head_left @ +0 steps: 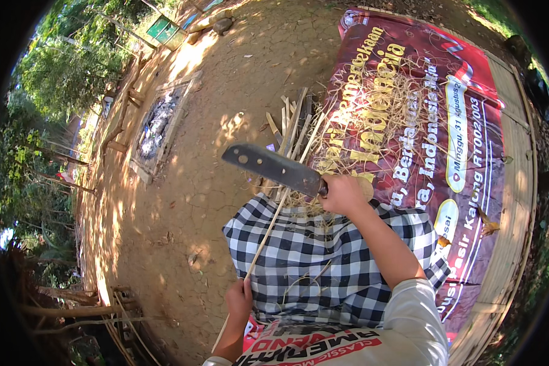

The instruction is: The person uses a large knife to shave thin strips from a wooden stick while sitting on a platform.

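Note:
In my right hand (341,194) is the handle of a broad dark cleaver (274,168), its blade pointing to the left and pierced by several round holes. A long thin bamboo strip (265,239) slants from my lap up to the far right and passes beneath the blade. My left hand (239,297) pinches this strip near its lower end. Over my lap lies a black-and-white checkered cloth (305,250), with a few shavings on it.
A dark red printed banner (409,177), strewn with curly shavings (390,104), covers a bamboo platform (509,177) at right. Split bamboo pieces (296,122) lie ahead. On the dirt ground at left is a framed ash pit (160,125); a green container (166,32) stands farther off.

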A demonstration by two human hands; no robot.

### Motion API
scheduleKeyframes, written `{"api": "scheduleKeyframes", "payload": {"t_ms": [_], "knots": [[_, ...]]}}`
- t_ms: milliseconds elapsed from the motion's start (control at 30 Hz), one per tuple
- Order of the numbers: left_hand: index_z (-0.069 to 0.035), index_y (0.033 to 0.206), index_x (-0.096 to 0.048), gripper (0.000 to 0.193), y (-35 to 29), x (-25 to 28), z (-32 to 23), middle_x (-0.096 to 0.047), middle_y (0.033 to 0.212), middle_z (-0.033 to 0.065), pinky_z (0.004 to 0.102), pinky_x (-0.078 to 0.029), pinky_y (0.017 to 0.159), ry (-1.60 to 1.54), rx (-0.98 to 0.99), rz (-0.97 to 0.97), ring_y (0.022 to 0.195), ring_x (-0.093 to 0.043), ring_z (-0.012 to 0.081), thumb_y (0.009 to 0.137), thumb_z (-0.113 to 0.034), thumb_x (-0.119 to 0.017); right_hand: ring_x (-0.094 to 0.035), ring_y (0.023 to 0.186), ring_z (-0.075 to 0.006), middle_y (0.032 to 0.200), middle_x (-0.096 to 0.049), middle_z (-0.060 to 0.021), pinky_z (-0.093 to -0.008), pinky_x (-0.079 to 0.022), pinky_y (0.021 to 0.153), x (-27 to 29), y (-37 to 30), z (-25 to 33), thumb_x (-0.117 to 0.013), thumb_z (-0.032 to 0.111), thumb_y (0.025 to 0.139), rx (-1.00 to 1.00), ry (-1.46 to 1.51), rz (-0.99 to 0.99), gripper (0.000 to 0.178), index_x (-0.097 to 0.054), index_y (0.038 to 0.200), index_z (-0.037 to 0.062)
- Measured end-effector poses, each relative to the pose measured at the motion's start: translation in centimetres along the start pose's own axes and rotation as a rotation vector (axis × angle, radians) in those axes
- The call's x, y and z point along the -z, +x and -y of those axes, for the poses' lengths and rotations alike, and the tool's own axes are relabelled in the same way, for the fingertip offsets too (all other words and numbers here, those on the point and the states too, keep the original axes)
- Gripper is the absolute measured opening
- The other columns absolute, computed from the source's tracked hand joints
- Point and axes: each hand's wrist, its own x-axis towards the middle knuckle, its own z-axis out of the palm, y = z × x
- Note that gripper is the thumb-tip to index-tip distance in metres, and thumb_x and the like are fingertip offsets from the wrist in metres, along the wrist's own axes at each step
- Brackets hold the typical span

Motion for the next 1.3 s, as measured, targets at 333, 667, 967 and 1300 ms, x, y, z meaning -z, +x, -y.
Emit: {"api": "scheduleKeyframes", "payload": {"t_ms": [333, 667, 967, 1300], "knots": [[-0.007, 0.074, -0.057, 0.028, -1.9, -1.9, 3.5, -0.055, 0.061, 0.0193, 0.0479, -0.038, 0.047, 0.185, -0.042, -0.086, 0.054, -0.054, 0.0419, 0.093, -0.027, -0.054, -0.065, 0.071, -0.0374, 0.071, -0.065, -0.0197, -0.045, -0.053, 0.068, -0.6, 1.1, -3.0, -0.069, 0.023, 0.065, -0.083, -0.221, 0.025, 0.025, -0.066, 0.081, 0.0039], [-0.006, 0.071, -0.055, 0.028, -0.8, -2.8, 4.2, -0.054, 0.058, 0.019, 0.0479, -0.039, 0.047, 0.148, -0.09, -0.097, 0.052, -0.054, 0.0412, 0.092, -0.024, -0.055, -0.065, 0.069, -0.037, 0.071, -0.065, -0.0197, -0.0447, -0.053, 0.068, -2.3, -0.1, -0.8, -0.066, 0.023, 0.064, 0.019, -0.206, 0.133, 0.024, -0.066, 0.078, 0.0037], [-0.008, 0.071, -0.053, 0.029, -0.4, -2.6, 3.6, -0.053, 0.056, 0.0175, 0.046, -0.039, 0.046, 0.189, -0.077, -0.094, 0.051, -0.053, 0.04, 0.093, -0.026, -0.055, -0.065, 0.07, -0.0342, 0.071, -0.065, -0.0147, -0.0429, -0.052, 0.066, -1.4, 1.6, -2.4, -0.068, 0.022, 0.057, 0.011, -0.321, 0.112, 0.025, -0.066, 0.078, 0.0079], [-0.008, 0.071, -0.051, 0.031, 0.6, -2.1, 4.1, -0.054, 0.056, 0.0181, 0.0479, -0.039, 0.046, 0.19, -0.106, -0.067, 0.051, -0.054, 0.0401, 0.093, -0.029, -0.054, -0.066, 0.077, -0.0351, 0.078, -0.067, -0.0183, -0.0438, -0.053, 0.072, 3.4, 2.0, -7.2, -0.068, 0.022, 0.065, -0.427, -0.414, -0.07, 0.024, -0.069, 0.082, 0.0056]]}}
